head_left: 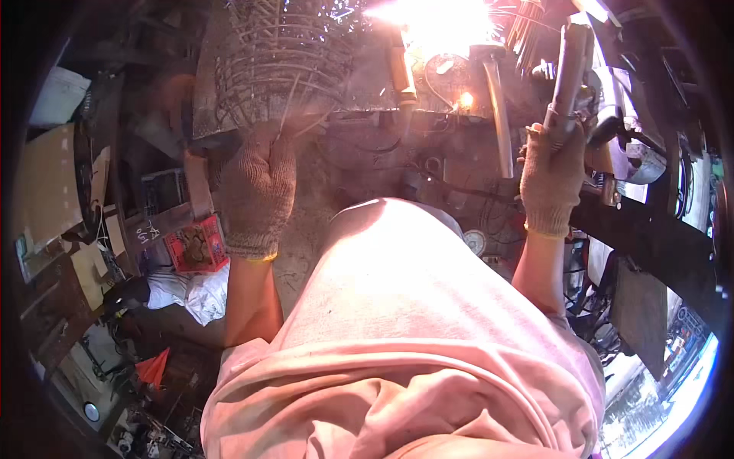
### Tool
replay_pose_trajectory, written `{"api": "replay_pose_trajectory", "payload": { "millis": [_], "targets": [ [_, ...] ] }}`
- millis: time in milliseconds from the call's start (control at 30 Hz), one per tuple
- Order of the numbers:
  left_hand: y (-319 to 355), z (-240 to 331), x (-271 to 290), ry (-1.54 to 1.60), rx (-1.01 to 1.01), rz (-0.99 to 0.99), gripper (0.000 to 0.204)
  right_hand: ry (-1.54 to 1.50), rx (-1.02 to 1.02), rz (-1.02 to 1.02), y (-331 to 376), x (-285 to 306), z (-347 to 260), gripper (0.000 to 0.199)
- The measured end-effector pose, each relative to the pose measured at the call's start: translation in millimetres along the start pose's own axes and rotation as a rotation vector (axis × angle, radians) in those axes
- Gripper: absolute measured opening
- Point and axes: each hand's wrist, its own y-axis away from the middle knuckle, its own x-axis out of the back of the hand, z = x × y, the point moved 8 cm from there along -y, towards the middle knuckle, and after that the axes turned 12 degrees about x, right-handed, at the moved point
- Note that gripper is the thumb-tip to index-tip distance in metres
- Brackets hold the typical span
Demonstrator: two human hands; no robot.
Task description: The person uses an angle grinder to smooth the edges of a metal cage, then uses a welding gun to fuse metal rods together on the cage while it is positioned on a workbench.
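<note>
My left hand (258, 191), in a knitted brown work glove, is closed round a thin metal rod (290, 103) at the near edge of the bench. Just beyond it lies a curved, basket-like frame of metal rods (279, 53). My right hand (552, 180), gloved alike, is wrapped round a thick, grey, tube-shaped handle (569, 73) that points away from me. Blinding glare and flying sparks (443, 23) at the far middle hide what lies there. A hammer (498, 115) rests between my hands, its handle hanging over the bench edge.
An orange-brown handle (401, 73) lies left of the hammer. A bundle of thin rods (526, 30) stands at the back right. Low at left are a red crate (195, 245) and white bags (191, 292). A dark beam (650, 245) runs along the right.
</note>
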Motion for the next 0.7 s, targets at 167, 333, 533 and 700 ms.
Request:
{"api": "replay_pose_trajectory", "payload": {
  "millis": [167, 333, 533, 700],
  "targets": [
    [1.8, -0.3, 5.3, -0.014, 0.008, 0.018, 0.026, 0.253, 0.411, 0.041, 2.7, 0.1, -17.6, 0.067],
    [1.0, -7.0, 2.3, 0.048, 0.08, -0.004, 0.023, 0.159, 0.418, 0.066, 11.4, 0.2, -5.9, 0.071],
    [7.8, -0.9, 1.4, -0.009, -0.129, 0.168, 0.025, 0.17, 0.433, 0.108, 12.6, 3.7, -7.5, 0.059],
    [7.3, 2.3, -3.0, -0.203, -0.258, 0.181, 0.026, 0.14, 0.445, 0.157, 29.0, 8.4, 9.5, 0.055]
  ]
}}
